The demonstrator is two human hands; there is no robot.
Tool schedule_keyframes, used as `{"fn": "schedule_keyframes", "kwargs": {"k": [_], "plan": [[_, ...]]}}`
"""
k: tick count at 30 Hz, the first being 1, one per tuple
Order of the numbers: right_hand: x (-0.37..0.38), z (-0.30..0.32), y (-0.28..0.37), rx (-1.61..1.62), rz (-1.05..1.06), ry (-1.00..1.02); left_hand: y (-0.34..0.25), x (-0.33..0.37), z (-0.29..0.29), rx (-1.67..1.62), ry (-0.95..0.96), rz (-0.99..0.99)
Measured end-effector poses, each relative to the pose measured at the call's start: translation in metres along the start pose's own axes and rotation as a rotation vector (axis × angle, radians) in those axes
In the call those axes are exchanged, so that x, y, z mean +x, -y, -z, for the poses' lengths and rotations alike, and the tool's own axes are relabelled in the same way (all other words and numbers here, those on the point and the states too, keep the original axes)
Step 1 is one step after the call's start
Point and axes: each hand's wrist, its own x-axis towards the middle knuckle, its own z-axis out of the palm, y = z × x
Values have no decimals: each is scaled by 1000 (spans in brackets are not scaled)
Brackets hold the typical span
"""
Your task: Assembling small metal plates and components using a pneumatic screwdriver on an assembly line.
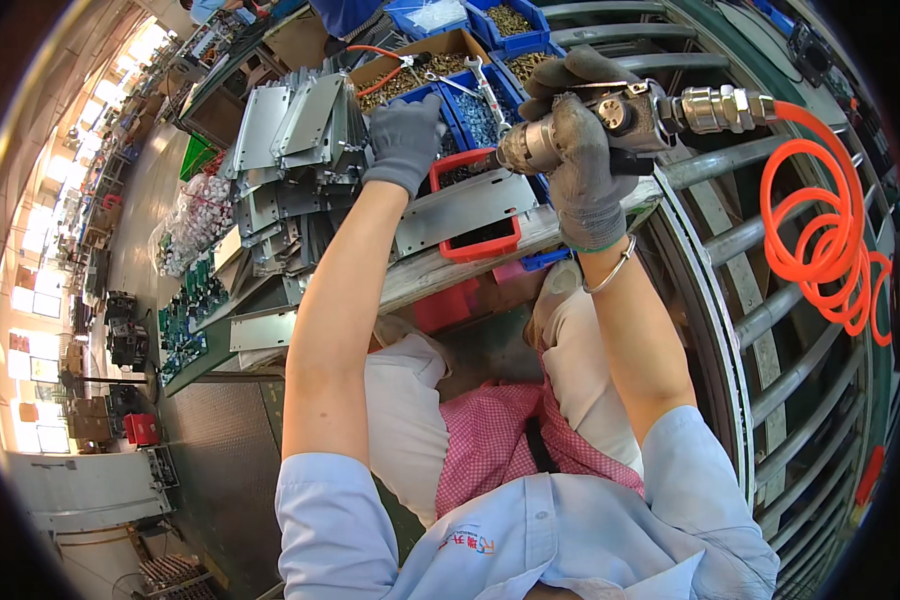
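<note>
My right hand (582, 150), in a grey glove, is wrapped round a pneumatic screwdriver (530, 148) that lies sideways with its tip toward the left. An orange coiled air hose (815, 215) runs from its metal fitting. My left hand (407, 140), also gloved, reaches to a blue parts bin (452, 125); its fingertips are hidden there. Just below the tool tip, a flat metal plate (465, 212) lies across a red bin (482, 248) with dark small parts. Beside my left hand are stacked metal plates (295, 130).
A wrench (487, 88) rests over a blue bin of silvery screws (470, 118). Behind it stand a cardboard box of brass-coloured parts (450, 65) and more blue bins (510, 25). Metal rollers (760, 240) run along the right. Green circuit boards (195, 305) lie at the left.
</note>
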Motion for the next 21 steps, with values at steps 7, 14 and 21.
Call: {"fn": "schedule_keyframes", "kwargs": {"k": [7, 14, 21], "plan": [[-2, -9, 2, 37, -37, -13, -31, -73, 40, -1269, -306, 661], [-5, -24, 2, 174, -116, -106, -33, -101, 57, -2022, -197, 1130], [-14, -37, -2, 136, -161, -97, -32, -109, 52, -2285, -120, 1273]]}}
